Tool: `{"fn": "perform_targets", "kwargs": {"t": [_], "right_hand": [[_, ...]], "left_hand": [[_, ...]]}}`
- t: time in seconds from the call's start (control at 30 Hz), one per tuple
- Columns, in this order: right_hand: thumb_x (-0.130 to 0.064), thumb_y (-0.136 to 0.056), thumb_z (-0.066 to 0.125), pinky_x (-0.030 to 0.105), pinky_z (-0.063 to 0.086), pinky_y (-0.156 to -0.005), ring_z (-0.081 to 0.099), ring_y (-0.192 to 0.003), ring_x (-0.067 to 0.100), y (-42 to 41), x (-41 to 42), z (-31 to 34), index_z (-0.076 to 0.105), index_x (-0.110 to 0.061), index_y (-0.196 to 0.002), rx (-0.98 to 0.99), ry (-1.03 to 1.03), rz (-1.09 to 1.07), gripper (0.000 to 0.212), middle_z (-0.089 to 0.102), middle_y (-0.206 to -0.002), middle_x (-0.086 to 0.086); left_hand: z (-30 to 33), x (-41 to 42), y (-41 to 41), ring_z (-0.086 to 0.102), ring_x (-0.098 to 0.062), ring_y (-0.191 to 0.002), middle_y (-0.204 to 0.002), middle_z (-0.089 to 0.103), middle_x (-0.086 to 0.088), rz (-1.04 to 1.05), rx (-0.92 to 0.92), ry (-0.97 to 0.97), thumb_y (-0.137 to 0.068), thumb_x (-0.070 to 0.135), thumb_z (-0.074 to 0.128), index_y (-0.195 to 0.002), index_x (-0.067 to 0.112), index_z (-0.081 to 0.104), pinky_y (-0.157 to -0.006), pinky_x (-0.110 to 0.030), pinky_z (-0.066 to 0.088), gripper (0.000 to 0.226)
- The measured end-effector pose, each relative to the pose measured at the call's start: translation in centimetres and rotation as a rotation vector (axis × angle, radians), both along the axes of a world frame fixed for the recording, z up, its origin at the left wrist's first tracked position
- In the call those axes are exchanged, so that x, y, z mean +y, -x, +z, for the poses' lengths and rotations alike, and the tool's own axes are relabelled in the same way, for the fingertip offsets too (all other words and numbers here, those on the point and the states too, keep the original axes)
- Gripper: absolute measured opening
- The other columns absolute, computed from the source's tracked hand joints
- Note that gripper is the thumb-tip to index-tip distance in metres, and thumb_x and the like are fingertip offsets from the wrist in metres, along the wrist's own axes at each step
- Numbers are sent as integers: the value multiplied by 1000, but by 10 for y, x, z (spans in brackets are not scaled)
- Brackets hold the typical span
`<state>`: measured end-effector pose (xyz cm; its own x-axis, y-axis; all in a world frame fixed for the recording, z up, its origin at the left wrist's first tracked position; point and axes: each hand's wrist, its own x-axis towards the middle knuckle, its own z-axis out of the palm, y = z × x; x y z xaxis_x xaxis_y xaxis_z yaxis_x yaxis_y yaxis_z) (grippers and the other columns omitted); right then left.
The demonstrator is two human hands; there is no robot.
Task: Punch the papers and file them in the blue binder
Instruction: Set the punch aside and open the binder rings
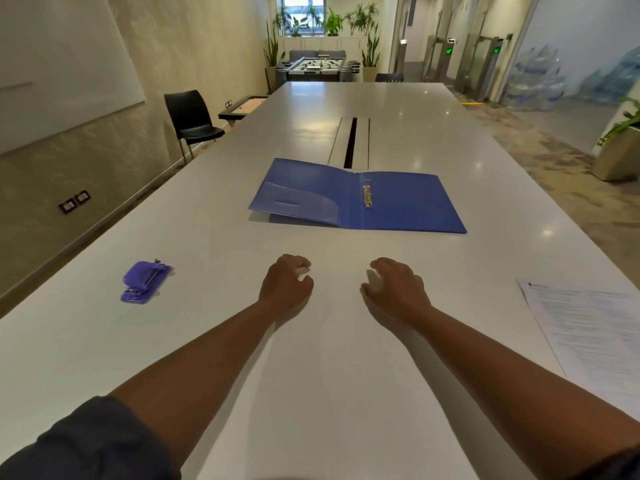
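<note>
The blue binder lies open flat on the white table, its metal rings showing at the spine. A purple hole punch sits at the left of the table. Printed papers lie in a stack at the right edge of the view. My left hand and my right hand rest on the table in front of the binder, apart from it, with fingers loosely curled and nothing in them.
A cable slot runs along the table's middle behind the binder. A black chair stands at the left wall. A foosball table and potted plants are at the room's far end.
</note>
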<state>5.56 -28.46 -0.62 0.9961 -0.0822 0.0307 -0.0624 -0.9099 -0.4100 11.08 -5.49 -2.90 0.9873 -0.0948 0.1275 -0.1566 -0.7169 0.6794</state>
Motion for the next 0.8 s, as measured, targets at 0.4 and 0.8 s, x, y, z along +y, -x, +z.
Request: {"fn": "perform_targets", "kwargs": {"t": [0.4,0.8], "right_hand": [[-37,-100,45,39,58,-68,60,-74,16,-44,-23,-21,64,-22,-89,-99,48,-109,27,59,-96,-7],[-41,-95,56,39,55,-83,62,-99,23,-148,-49,-6,74,-18,-106,-26,132,-86,31,66,-111,1]], "left_hand": [[-2,-35,-76,16,-31,-153,-168,16,-4,-268,-176,-567,-86,15,54,-142,29,49,-122,-47,24,58],[-29,-52,-166,-10,-31,-157,-172,4,-4,-342,-177,-723,-99,69,16,-162,33,13,-124,-55,-4,72]]}}
